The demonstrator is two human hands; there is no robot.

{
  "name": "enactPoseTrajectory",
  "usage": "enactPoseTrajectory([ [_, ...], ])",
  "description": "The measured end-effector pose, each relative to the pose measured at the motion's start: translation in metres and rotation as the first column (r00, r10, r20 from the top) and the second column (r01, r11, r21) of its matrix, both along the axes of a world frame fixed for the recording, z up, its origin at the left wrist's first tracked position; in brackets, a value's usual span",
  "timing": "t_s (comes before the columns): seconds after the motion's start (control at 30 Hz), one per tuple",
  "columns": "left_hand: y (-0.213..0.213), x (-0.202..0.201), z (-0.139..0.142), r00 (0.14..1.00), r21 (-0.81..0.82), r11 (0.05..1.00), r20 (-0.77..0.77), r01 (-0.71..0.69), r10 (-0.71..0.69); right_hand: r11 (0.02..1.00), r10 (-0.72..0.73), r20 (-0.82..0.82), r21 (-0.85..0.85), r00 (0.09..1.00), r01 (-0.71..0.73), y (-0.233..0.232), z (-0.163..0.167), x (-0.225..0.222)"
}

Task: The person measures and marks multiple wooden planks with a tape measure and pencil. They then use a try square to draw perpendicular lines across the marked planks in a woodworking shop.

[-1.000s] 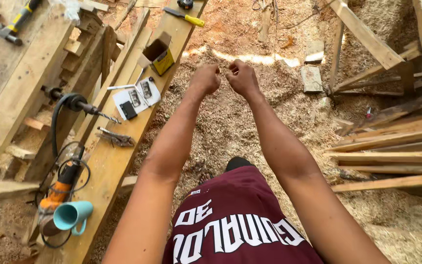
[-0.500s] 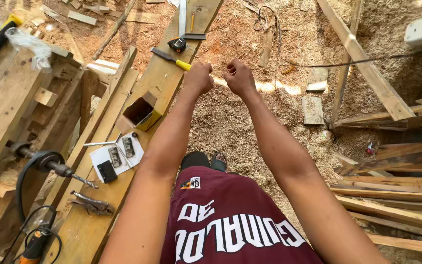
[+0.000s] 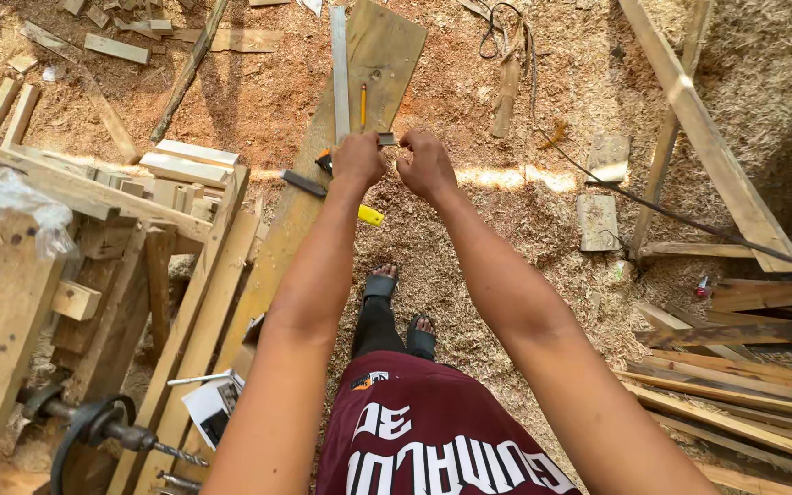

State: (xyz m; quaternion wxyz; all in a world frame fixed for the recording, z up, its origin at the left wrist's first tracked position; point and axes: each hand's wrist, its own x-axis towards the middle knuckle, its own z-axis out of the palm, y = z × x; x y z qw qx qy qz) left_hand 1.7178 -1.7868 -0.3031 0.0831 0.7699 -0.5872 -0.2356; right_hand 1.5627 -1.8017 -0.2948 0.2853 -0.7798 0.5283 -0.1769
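Both hands, left hand point(image 3: 357, 160) and right hand point(image 3: 426, 165), have moved over the plank point(image 3: 387, 55), fingers pinching something unidentifiable.

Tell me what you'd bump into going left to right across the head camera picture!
Clear plastic bag → drill bit → left hand → right hand → small flat block → long leaning plank.

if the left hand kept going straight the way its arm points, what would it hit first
Probably the yellow pencil lying on the wooden board, beside the metal ruler. The left hand points up the frame toward them, though it may be well above the board; depth is unclear.
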Motion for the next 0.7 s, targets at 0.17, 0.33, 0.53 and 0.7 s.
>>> enactPoseTrajectory([
  [0.17, -0.047, 0.027, -0.029, 0.997, 0.090, 0.993, -0.005, -0.078, 0.078, 1.000, -0.002, -0.093, 0.025, 0.996, 0.004, -0.030, -0.029, 0.026],
  [0.33, -0.075, 0.041, -0.057, 0.992, -0.036, 0.991, -0.007, -0.129, 0.129, 0.998, 0.055, -0.196, 0.037, 0.979, -0.049, -0.049, -0.062, 0.044],
  [0.53, -0.091, 0.040, -0.080, 0.980, 0.015, 0.980, 0.001, -0.198, 0.198, 0.990, 0.139, -0.323, 0.070, 0.936, -0.123, -0.058, -0.090, 0.060],
  [0.7, -0.093, 0.040, -0.103, 0.975, 0.058, 0.974, 0.055, -0.218, 0.215, 0.984, 0.165, -0.427, 0.134, 0.889, -0.118, -0.052, -0.098, 0.069],
])
